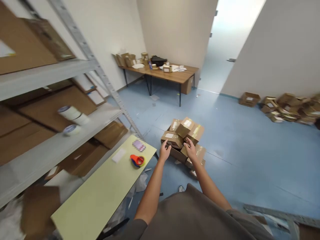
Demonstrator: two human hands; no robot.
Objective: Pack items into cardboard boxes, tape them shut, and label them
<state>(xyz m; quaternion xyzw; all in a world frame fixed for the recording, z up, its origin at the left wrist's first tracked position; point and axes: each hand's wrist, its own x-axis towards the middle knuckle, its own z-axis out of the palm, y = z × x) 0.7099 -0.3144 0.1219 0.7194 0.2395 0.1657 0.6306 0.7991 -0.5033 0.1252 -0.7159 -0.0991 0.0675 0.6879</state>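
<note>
Both my arms stretch down and forward over a pile of taped brown cardboard boxes on the blue floor. My left hand [164, 151] is open, fingers and thumb apart, in front of a labelled cardboard box [171, 137] at the pile's left. At the right, my right hand [190, 150] has its fingers spread, near a taller taped box [195, 132]. Another box with a white label [186, 126] lies tilted on top between them. Whether either hand touches a box I cannot tell. Nothing shows in my fingers.
A pale yellow table [100, 190] at left carries an orange tape dispenser [137, 160]. Beside it a metal shelf [100, 125] holds cartons and tape rolls. A wooden desk [172, 76] with clutter stands behind; more boxes [287, 106] lie along the right wall.
</note>
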